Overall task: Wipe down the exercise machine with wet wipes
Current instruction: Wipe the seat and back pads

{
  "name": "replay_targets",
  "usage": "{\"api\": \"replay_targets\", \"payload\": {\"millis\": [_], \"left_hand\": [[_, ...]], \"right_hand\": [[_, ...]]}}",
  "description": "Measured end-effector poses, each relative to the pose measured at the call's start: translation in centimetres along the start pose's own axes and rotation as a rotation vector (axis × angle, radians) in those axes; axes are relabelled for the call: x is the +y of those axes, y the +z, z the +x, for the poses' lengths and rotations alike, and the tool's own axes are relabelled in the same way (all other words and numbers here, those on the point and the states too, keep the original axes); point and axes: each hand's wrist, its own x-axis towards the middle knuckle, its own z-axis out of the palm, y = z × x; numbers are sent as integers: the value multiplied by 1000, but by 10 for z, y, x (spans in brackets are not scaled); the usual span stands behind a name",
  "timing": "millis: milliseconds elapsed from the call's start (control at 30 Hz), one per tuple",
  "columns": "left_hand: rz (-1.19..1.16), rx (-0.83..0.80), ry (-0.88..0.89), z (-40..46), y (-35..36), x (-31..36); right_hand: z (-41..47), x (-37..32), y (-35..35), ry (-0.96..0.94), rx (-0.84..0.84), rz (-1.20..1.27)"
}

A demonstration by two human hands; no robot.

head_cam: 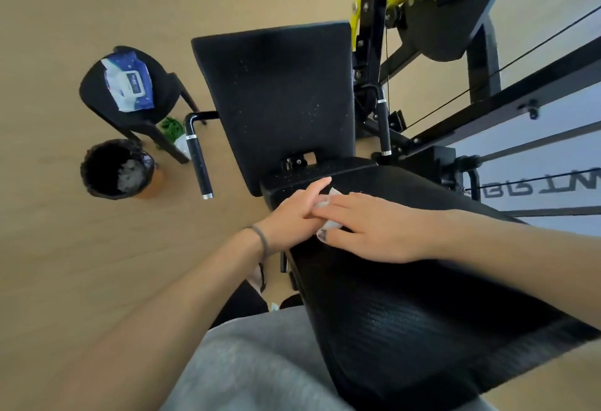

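A: Where is the wipe just now?

B: The wet wipe [328,212] lies crumpled on the black back pad [406,296] of the exercise machine, a little below the middle of the frame, caught between the two hands. A white corner sticks out above the fingers and another bit shows below them, with a dark smudge on it.

A: And the fingers?

B: The right hand [374,231] comes in from the right edge, palm down, fingers stretched out nearly flat and close together, lying over the wipe and pressing it onto the pad. The left hand [292,215] reaches up from the lower left, its fingers straight and together, touching the wipe's left side; its fingertips point toward the upper right. Whether either thumb pinches the wipe underneath, I cannot tell.

A: Anything on the wrist?

B: A dark hair band [260,238] round the left wrist.

A: What else is nearby?

B: Above the hands, the flat black seat pad [279,91] with a handle [198,153] to its left. In the upper left, a black stool [97,98] carries a blue pack of wipes [128,83]. Just below it stands a bin [107,169] with a dark liner and crumpled white pieces inside. The floor [81,264] is light wood.
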Motion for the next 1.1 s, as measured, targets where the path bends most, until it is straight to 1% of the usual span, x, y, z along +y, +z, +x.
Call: {"api": "replay_targets", "payload": {"millis": [100, 200, 267, 333, 400, 467, 567, 633, 700, 800, 867, 900, 967, 1033, 1100], "left_hand": [[-88, 33, -7, -2, 6, -2], [-143, 60, 8, -4, -2, -2], [-282, 95, -41, -3, -12, -7], [-413, 249, -117, -4, -17, -15], [-457, 387, -216, -3, -17, -26], [-489, 460, -331, 0, -10, -33], [-533, 567, -431, 12, -2, -30], [-590, 624, -489, 20, 0, -23], [-652, 646, -545, 26, 3, -19], [-687, 668, -605, 30, 8, -19], [-716, 702, -614, 31, 10, -22], [-733, 725, -606, 30, 10, -21], [-799, 759, -613, 28, 11, -19], [-921, 788, -636, 27, 10, -22], [-1043, 814, -673, 23, 11, -20]], "right_hand": [[5, 10, 4, -35, -46, -27], [9, 15, 1, -35, -65, -52], [11, 16, -2, -52, -70, -66], [15, 14, -1, -79, -92, -98], [20, 7, 2, -107, -150, -98], [27, 1, 5, -117, -214, -119], [47, 8, 6, -99, -247, -79], [62, 23, 5, -11, -244, -31], [68, 55, -2, 155, -199, -16], [55, 110, -18, 416, -177, -13], [49, 118, -20, 448, -170, -27], [56, 106, -17, 415, -173, -46], [77, 71, -2, 231, -203, 16], [97, 30, 12, 57, -225, 109], [100, 7, 10, 33, -250, 205]]}}
